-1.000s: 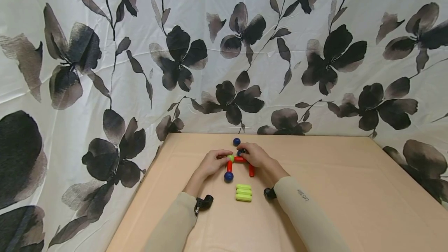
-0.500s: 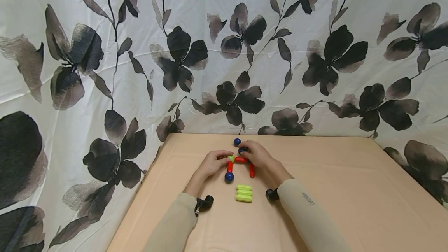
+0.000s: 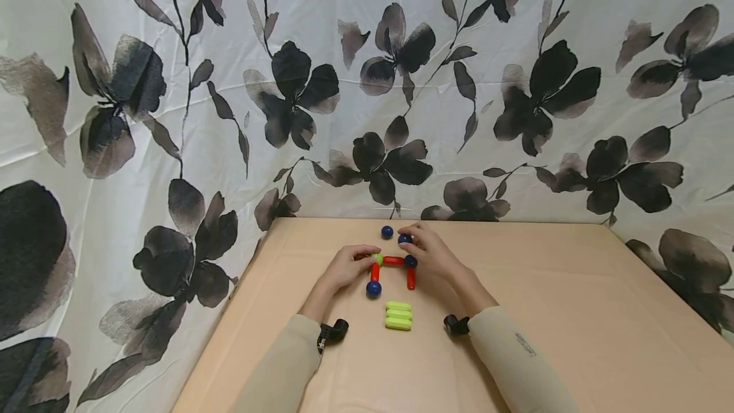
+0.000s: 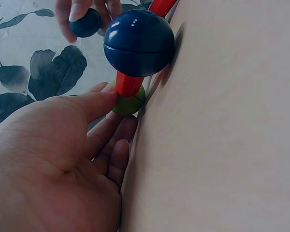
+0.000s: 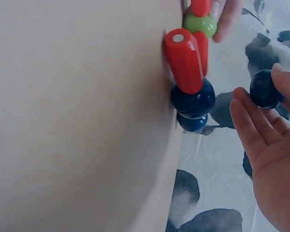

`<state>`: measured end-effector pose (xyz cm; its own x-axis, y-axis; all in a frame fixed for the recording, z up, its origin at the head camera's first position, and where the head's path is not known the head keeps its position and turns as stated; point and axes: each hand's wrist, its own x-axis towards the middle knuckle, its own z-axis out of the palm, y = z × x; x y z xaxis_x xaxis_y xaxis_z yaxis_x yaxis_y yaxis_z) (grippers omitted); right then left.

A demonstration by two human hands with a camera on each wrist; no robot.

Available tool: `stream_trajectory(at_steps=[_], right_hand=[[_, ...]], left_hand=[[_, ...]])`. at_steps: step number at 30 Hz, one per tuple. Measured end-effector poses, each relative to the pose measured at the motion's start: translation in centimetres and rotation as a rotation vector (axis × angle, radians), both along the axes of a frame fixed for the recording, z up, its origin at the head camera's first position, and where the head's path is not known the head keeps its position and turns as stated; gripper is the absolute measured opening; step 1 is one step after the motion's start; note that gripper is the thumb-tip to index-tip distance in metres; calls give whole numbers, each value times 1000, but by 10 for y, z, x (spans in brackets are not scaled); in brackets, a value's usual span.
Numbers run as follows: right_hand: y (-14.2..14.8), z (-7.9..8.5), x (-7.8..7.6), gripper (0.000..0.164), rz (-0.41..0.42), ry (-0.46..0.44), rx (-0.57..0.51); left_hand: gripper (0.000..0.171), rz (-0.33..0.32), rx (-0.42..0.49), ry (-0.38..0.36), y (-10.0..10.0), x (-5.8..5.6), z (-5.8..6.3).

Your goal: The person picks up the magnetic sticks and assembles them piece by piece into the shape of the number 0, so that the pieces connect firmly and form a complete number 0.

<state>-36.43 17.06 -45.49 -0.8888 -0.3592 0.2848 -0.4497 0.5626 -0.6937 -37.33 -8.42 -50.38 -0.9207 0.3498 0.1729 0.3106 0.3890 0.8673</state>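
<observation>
I see the left hand (image 3: 346, 267) pinching a glossy green ball (image 5: 200, 25); at its two o'clock, the right hand (image 3: 429, 251) pinches a blue plastic-looking ball (image 5: 264, 90), probably light, slippery: I'd grip its equator.

Behind the tan table (image 3: 573, 298) and beyond its left and right edges hangs a creased whitish cloth (image 3: 444, 107) printed with big dark grey and brownish flowers (image 3: 291, 72) and leaves (image 3: 465, 80), under soft light.
</observation>
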Motion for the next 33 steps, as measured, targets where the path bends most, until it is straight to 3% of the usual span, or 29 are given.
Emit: stream_trajectory(at_steps=[6,11,19,25,33], right_hand=[[9,2,3,32,38,3,-13],[15,3,7,37,89,-68,-18],[24,4,15,42,101,-154,1],[31,7,16,37,200,-175,63],[36,7,19,38,345,-300,176]], left_hand=[[29,7,-2,-3,0,0,0],[27,8,-2,3,0,0,-1],[27,16,-3,-8,1,-1,-2],[29,14,-7,-7,1,-2,-2],[30,5,4,-7,0,-2,0]])
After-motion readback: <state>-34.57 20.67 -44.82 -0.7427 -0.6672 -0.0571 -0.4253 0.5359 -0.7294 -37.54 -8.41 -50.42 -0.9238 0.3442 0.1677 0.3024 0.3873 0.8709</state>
